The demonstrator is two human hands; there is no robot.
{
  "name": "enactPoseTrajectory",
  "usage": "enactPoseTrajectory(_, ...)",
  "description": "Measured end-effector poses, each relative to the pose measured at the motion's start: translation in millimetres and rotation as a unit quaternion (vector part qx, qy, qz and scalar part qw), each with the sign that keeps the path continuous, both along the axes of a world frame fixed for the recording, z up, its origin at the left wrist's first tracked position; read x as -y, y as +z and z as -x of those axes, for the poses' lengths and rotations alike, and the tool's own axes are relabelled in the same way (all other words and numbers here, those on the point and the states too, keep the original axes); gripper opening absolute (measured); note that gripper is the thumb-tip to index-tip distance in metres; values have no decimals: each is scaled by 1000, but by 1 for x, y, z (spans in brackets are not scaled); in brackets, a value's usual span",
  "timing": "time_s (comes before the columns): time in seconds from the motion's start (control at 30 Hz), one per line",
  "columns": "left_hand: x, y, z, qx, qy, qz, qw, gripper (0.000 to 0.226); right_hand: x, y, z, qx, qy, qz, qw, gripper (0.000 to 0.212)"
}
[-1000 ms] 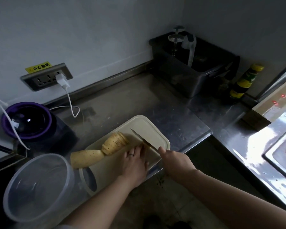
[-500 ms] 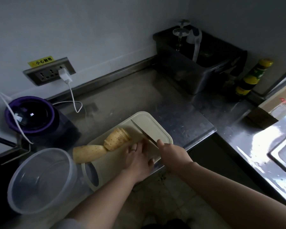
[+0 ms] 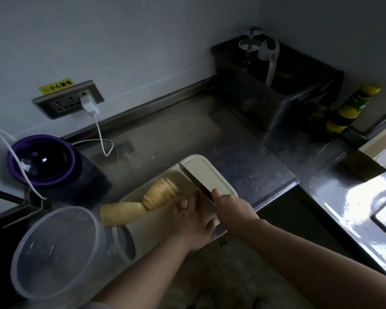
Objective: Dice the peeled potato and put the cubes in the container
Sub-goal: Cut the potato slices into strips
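Board (image 3: pixel 206 170) sits hard against the front edge of the steel counter (image 3: pixel 187 130), and both my forearms come in over that drop. Bare steel lies open behind the board and to its right, up to the black bin (image 3: pixel 276 94). On the left it is tight: the clear container (image 3: pixel 56 250) stands just beside the board's handle end.

The uncut potato half (image 3: pixel 123 214) lies at that end, touching the fanned slices (image 3: pixel 161 194). My left hand (image 3: pixel 192 219) lies on the board beside them, fingers close together. Their tips are hidden, so I cannot tell whether they hold a piece. My right hand (image 3: pixel 232 208) grips the knife (image 3: pixel 196 181), whose blade lies just beside the left fingers.

Since half a second ago, hands and potato have kept their places. The blade shows more of its flat side.
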State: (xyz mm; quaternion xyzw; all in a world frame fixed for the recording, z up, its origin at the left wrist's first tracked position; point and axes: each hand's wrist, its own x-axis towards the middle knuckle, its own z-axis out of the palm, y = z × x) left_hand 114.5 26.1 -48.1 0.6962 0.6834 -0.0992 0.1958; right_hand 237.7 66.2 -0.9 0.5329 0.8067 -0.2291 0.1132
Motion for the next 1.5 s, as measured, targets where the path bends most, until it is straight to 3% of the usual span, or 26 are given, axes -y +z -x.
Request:
enactPoseTrajectory(0.3,0,8,18,44,-7,12,999,79,14,8,-17,-17,-15,-20,1000,42)
enactPoseTrajectory(0.87,-4,7,16,-25,-25,15,999,79,24,7,-8,-5,-10,-1,1000,51)
enactPoseTrajectory(1.27,-6,11,15,-37,-39,9,999,62,19,4,1,1,5,-19,1000,47)
enactPoseTrajectory(1.43,-9,17,22,38,-11,50,998,71,17,12,-12,-20,-1,-35,999,42)
enactPoseTrajectory(1.5,-11,23,27,97,15,39,994,61,15,16,-14,-27,-6,-38,999,39)
